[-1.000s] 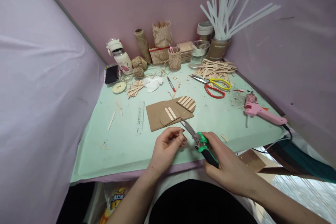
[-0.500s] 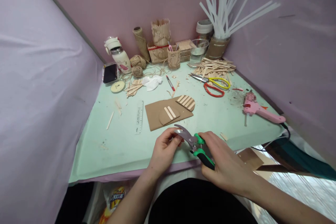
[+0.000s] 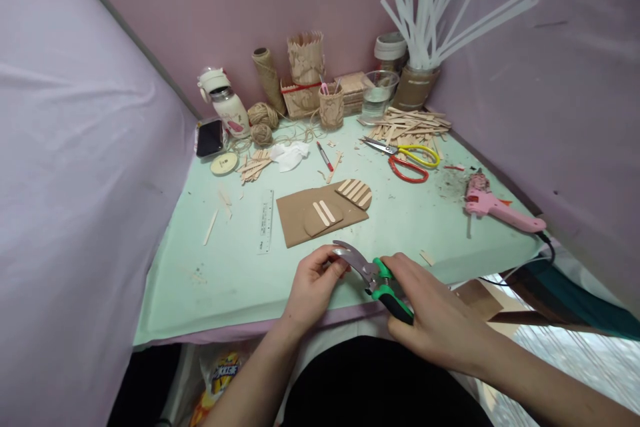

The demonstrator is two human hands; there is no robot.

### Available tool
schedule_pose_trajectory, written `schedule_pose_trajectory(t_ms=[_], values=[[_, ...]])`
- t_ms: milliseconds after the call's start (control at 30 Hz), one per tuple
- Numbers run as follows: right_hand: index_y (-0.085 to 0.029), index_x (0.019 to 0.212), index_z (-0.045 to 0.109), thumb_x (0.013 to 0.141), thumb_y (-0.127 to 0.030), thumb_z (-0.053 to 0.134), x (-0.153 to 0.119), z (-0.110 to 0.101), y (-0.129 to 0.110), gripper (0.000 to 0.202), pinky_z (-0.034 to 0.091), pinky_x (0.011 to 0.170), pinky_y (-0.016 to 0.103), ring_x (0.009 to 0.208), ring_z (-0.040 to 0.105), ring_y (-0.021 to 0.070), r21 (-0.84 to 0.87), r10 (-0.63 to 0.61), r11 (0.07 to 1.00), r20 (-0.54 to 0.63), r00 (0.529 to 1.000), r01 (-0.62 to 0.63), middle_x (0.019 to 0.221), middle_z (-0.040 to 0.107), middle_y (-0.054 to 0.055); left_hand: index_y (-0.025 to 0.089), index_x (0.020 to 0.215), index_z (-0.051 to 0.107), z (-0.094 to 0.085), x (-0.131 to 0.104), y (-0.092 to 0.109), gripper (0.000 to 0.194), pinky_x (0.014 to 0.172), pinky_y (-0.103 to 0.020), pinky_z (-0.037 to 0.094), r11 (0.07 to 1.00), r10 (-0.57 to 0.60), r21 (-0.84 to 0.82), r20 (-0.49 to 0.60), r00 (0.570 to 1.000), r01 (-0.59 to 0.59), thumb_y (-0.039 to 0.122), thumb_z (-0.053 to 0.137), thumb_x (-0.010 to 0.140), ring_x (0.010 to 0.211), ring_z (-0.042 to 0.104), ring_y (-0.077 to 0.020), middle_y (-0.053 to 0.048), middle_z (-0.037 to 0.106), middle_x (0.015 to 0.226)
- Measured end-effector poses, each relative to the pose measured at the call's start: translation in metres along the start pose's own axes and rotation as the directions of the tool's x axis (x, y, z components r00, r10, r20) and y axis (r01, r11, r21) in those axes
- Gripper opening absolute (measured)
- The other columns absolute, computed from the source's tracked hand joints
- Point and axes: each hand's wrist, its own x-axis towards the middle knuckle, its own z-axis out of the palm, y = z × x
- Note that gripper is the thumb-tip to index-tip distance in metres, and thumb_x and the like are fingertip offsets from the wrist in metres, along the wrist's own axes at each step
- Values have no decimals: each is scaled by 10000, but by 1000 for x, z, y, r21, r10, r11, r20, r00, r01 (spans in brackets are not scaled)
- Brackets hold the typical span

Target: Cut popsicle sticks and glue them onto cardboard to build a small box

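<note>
My right hand (image 3: 425, 307) is wrapped round the green and black handles of the pruning shears (image 3: 376, 275). Their curved blades are slightly apart and reach left to the fingertips of my left hand (image 3: 316, 280). That hand is closed in a pinch by the blade tips; whatever its fingers hold is hidden. Just beyond lies a brown cardboard piece (image 3: 295, 213). On it rests a rounded cardboard cutout (image 3: 313, 221) with two pale craft sticks (image 3: 324, 213). A second rounded cutout (image 3: 354, 193), covered in several stick strips, overlaps the cardboard's right corner.
A clear ruler (image 3: 266, 221) lies left of the cardboard. Red and yellow scissors (image 3: 400, 153) lie beyond it, near a pile of craft sticks (image 3: 413, 125). At right is a pink glue gun (image 3: 500, 207) with a cord. A water cup (image 3: 377, 97) and bottle (image 3: 227, 107) stand behind.
The shears and my right hand have shifted very slightly right and down. My left hand stays in nearly the same place, still pinched by the blades.
</note>
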Motion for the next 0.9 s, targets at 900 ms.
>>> schedule_pose_trajectory(t_ms=[900], values=[[-159, 1145, 475, 699, -188, 573, 3, -3, 12, 458, 425, 808, 440, 889, 500, 268, -153, -108, 982, 3, 994, 107, 995, 542, 98, 202, 914, 709, -4, -2, -20, 123, 786, -238, 442, 998, -3, -61, -41, 999, 0, 293, 654, 854, 851, 593, -148, -14, 683, 918]])
